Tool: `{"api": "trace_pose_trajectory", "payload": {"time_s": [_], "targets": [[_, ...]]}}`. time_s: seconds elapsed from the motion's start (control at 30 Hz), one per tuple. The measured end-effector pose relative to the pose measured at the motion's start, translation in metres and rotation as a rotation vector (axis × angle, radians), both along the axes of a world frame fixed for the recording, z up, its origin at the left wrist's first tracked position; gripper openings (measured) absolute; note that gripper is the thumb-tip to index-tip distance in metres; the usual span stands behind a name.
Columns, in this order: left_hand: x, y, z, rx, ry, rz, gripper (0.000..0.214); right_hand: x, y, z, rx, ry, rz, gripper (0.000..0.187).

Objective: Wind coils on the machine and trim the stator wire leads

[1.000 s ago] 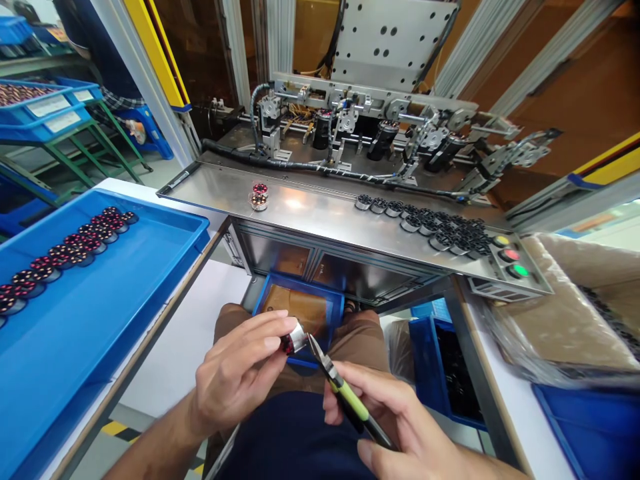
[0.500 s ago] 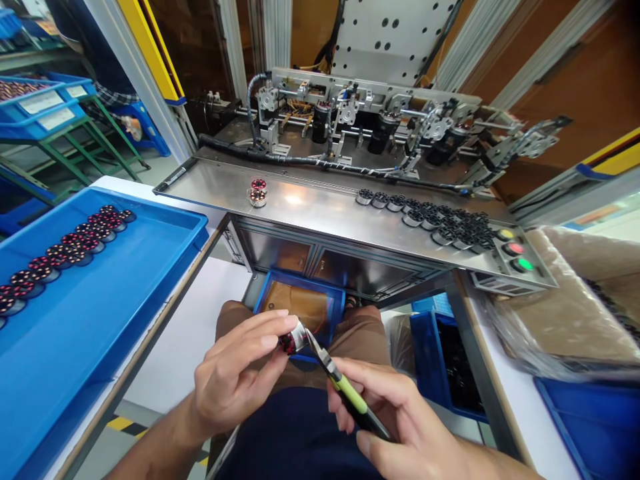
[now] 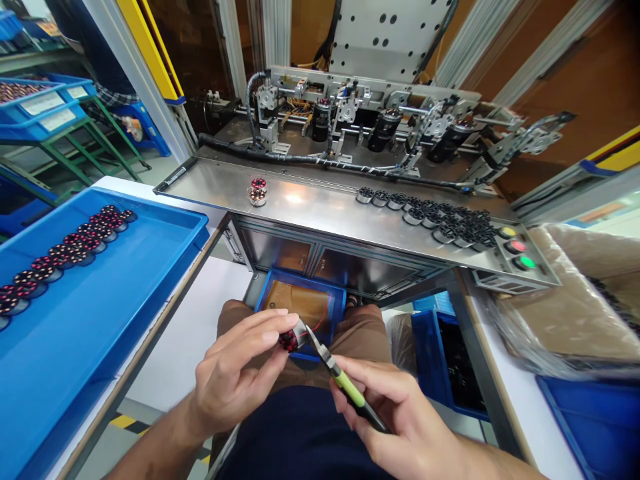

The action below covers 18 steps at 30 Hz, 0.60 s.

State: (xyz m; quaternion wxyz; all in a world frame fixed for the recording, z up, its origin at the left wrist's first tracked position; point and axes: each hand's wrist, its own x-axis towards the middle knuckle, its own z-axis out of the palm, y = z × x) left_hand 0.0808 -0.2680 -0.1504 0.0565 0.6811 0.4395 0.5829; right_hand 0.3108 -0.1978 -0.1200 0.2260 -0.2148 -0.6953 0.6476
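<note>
My left hand (image 3: pixel 245 370) pinches a small motor stator (image 3: pixel 295 337) between thumb and fingers, above my lap. Red and black show on its near side, a silvery rim on the other, and the fingers cover part of it. A thin red wire (image 3: pixel 318 326) runs out by the rim. In my right hand (image 3: pixel 395 413) is a pair of cutting pliers (image 3: pixel 345 383) with green and black handles. Their tips point up and left, right beside the stator; whether they touch the wire I cannot tell.
On the left, a blue tray (image 3: pixel 125 287) carries rows of wound stators. Two more stators (image 3: pixel 258 193) and several black rings (image 3: pixel 440 220) stand on the metal ledge before a machine (image 3: pixel 350 120). Buttons (image 3: pixel 515 247) sit at right. A blue bin (image 3: pixel 300 277) lies below.
The red wire beside the stator shows more plainly now. The pliers have shifted very slightly, and my right fingers have closed a little further around the handles. My left hand stays nearly still.
</note>
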Motion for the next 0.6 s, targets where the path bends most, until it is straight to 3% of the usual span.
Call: {"api": "trace_pose_trajectory", "payload": {"time_s": [0.1, 0.23, 0.47, 0.6], "targets": [[0.001, 0.003, 0.003, 0.024, 0.024, 0.022, 0.082, 0.002, -0.001, -0.003, 0.014, -0.039, -0.046, 0.060], [0.001, 0.005, 0.007, 0.074, 0.134, 0.077, 0.081, 0.008, 0.000, -0.011, -0.143, -0.005, -0.126, 0.059], [-0.004, 0.003, 0.004, 0.084, 0.316, 0.204, 0.051, 0.012, 0.000, -0.020, -0.244, 0.039, -0.153, 0.056], [-0.002, 0.002, 0.004, 0.099, 0.342, 0.242, 0.052, 0.013, -0.001, -0.020, -0.258, 0.018, -0.168, 0.058]]}}
